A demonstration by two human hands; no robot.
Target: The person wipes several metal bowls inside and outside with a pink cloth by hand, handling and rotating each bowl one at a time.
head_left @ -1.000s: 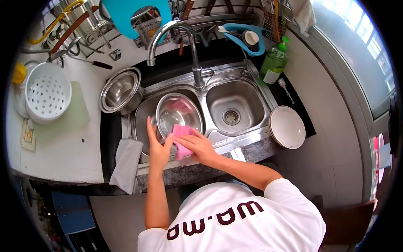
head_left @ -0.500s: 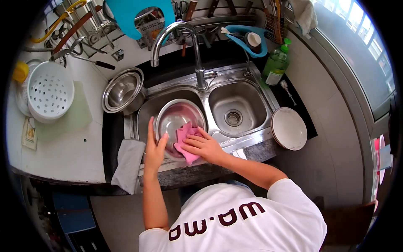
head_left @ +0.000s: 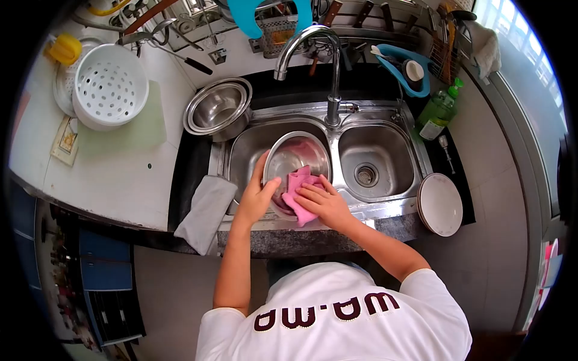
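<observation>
A round stainless steel bowl [head_left: 293, 157] is held over the left sink basin [head_left: 244, 141], its opening facing up. My left hand [head_left: 256, 197] grips the bowl's left side, thumb over the rim and fingers around the outside. Over the near right rim is draped a pink cloth [head_left: 297, 195], partly inside the bowl. My right hand [head_left: 325, 203] is closed on this cloth, fingers pressing it against the bowl; part of the cloth is hidden under them.
The faucet [head_left: 333, 90] arches behind the bowl. Nested metal pots [head_left: 218, 111] stand left, above a grey cloth [head_left: 206, 207] on the edge. To the right are the second basin [head_left: 385, 147], stacked plates [head_left: 441, 204] and a green soap bottle [head_left: 438, 113]. A white colander [head_left: 111, 84] sits far left.
The whole view has shifted, so the sink and counter appear farther right. My left fingers have closed in around the bowl's side. My right hand stays on the pink cloth.
</observation>
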